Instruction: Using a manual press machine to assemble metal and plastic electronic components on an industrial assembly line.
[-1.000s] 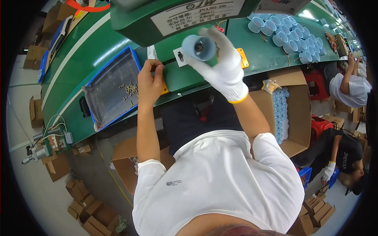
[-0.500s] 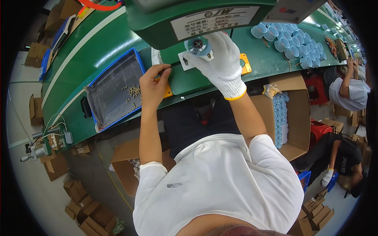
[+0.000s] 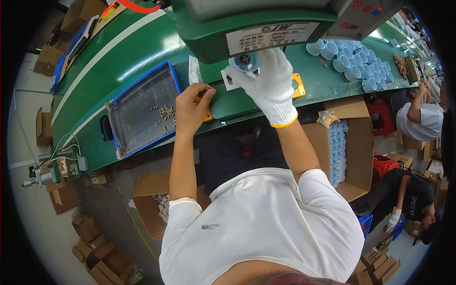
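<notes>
My right hand (image 3: pixel 270 83), in a white knitted glove with a yellow cuff, grips a light blue plastic cup (image 3: pixel 251 65). A dark round part shows in the middle of the cup, which is under the front of the green press (image 3: pixel 266 28). A pale metal plate (image 3: pixel 230 81) lies beneath, partly covered by the glove. My bare left hand (image 3: pixel 192 107) rests by the table's near edge, next to a yellow bracket (image 3: pixel 208 115). Its thumb and forefinger are pinched together; whatever they hold, if anything, is too small to make out.
Small brass pieces (image 3: pixel 166 112) lie in a blue-rimmed tray (image 3: pixel 113 135) at left. Many blue cups (image 3: pixel 354 61) stand on the table at right. Below is a carton (image 3: pixel 358 166) of stacked cups. A second yellow bracket (image 3: pixel 299 86) sits right of my glove. Co-workers (image 3: pixel 420 111) sit at far right.
The whole view has shifted slightly, with the scene moving a little to the right. My right hand keeps the cup under the press, and my left hand stays pinched beside the bracket.
</notes>
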`<state>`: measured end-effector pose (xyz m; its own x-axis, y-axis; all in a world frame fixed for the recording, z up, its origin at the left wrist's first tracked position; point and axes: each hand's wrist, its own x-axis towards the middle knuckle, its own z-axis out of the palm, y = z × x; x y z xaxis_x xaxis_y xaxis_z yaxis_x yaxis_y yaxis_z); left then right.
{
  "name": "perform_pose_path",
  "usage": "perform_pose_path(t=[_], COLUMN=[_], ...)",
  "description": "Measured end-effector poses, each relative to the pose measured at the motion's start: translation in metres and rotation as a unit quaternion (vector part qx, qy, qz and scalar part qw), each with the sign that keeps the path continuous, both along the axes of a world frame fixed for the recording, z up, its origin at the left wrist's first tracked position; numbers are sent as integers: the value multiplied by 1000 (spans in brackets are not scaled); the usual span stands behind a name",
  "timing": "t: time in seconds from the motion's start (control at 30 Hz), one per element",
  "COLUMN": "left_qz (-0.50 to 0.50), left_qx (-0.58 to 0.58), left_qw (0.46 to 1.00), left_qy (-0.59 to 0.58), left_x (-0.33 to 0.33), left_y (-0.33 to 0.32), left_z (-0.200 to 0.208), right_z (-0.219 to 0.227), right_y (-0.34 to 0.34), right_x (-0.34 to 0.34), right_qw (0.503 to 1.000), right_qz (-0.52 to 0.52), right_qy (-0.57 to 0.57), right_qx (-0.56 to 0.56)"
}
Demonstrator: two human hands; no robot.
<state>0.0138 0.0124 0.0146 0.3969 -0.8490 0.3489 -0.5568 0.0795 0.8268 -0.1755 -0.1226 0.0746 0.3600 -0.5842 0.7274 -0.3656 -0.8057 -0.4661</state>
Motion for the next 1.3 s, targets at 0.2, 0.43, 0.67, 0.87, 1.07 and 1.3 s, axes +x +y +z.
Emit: perform_pose_path(t=[0.2,0.43,0.67,0.87,1.07,1.3], left_qz=[32,106,101,90,51,67], left_qx=[-31,-137,-56,-46,-10,20], left_qw=[995,963,969,987,985,991], left_qy=[-90,-208,-216,-125,-166,113], left_x=[-11,-10,1,-8,-10,2], left_y=[7,63,48,14,-8,2], left_z=[1,-49,-25,4,-4,-12], right_z=[11,-98,-121,-130,-133,-135], right_y=[2,-23,-35,-24,-26,-28], right_x=[-7,-108,-110,-109,-111,-112], right_qw=[999,980,980,978,983,985], right_qz=[-18,-6,44,3,-10,-11], right_qy=[46,-16,-174,-189,-165,-162], right_qx=[-10,-197,82,90,79,54])
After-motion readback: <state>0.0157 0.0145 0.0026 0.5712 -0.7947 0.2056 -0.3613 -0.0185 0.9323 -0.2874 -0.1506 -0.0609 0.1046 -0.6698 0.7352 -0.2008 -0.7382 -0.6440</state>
